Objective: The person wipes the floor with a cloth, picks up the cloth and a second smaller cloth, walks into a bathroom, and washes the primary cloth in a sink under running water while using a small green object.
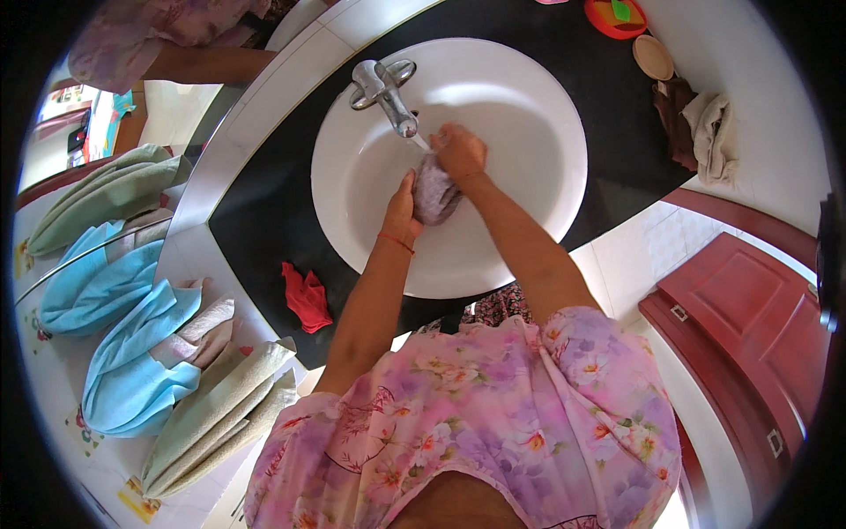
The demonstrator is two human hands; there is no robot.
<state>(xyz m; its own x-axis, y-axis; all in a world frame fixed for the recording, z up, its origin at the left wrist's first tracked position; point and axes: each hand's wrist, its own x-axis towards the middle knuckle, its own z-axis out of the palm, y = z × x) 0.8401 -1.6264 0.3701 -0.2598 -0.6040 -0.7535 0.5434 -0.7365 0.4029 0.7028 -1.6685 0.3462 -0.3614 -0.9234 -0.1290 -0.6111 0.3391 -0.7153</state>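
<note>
Water (423, 142) falls in a thin stream from the chrome faucet (384, 92) at the far left of the white oval sink (553, 106). Under it, over the basin, is a bunched grayish-purple cloth (436, 192), held up between the two hands. The left hand (403, 208) cups the cloth from the left and grips it, thumb along its side; a thin red band (397, 242) circles that wrist. The right hand (460, 154) rests against the cloth's far right part with curled fingers; whether it pinches the fabric cannot be told.

The sink is set in a black table (264, 203). A crumpled red cloth (305, 298) lies on its near left part. At the far right are an orange-red dish (608, 25) with something green in it, a tan oval piece (653, 57), and a dark brown cloth (673, 123) just beside a beige cloth (714, 141). Blue towels (145, 361) and a pale green towel (101, 196) hang on the left; a red panelled door (749, 304) stands to the right.
</note>
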